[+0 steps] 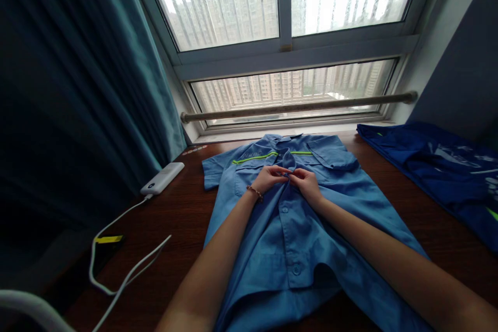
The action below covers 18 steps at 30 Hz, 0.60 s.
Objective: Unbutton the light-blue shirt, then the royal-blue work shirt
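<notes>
A light blue short-sleeved work shirt (260, 228) with yellow-green piping lies front up on the dark wooden surface, its collar toward the window. My left hand (269, 178) and my right hand (306, 184) meet at its front placket, around chest height. Both pinch the cloth there with thumb and fingers, and the fabric is pulled up into folds. Whatever button sits between the fingertips is hidden. Farther down the placket, two buttons show, one of them near the hem (296, 268). A beaded bracelet circles my left wrist.
At left, a white power bank (162, 178) with a white cable (116, 220) lies near the blue curtain (155, 88). A darker blue garment (431, 166) lies at right. A rail (299, 108) crosses the window behind the shirt.
</notes>
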Motion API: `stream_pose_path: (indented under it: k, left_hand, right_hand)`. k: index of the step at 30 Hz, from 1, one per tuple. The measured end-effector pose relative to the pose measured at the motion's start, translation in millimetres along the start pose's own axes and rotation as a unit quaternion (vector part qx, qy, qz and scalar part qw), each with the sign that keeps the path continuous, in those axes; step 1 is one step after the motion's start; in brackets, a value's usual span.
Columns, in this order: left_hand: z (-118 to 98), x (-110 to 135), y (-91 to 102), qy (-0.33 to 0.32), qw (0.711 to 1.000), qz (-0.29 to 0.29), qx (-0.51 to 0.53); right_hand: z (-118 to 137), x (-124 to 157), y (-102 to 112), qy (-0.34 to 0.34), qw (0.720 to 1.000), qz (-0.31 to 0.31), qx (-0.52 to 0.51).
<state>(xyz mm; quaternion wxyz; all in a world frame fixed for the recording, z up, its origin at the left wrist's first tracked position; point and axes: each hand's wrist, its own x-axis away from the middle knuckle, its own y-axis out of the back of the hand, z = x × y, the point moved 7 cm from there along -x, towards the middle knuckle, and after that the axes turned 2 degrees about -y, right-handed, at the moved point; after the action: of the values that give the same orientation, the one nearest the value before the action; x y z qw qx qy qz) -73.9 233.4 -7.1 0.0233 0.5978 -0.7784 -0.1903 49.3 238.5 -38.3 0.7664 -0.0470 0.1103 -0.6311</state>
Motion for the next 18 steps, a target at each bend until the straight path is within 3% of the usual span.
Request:
stream_pose_path:
  k: [3,6,18]
  left_hand:
    - [-12.8,-1.3,-4.3,-0.062,0.992,-0.058,-0.09]
    - [-16.9,0.0,-7.5,-0.081,0.987,-0.067,-0.124]
    - [5.6,-3.5,-6.9,-0.007,0.998,0.019,0.06]
  right_hand:
    - [2.4,1.4,1.4,0.007,0.999,-0.009,0.036]
    - [0.7,0.1,3.6,0.018,0.998,-0.019,0.055]
    - [-21.9,-11.8,14.8,-0.015,0.995,-0.075,-0.057]
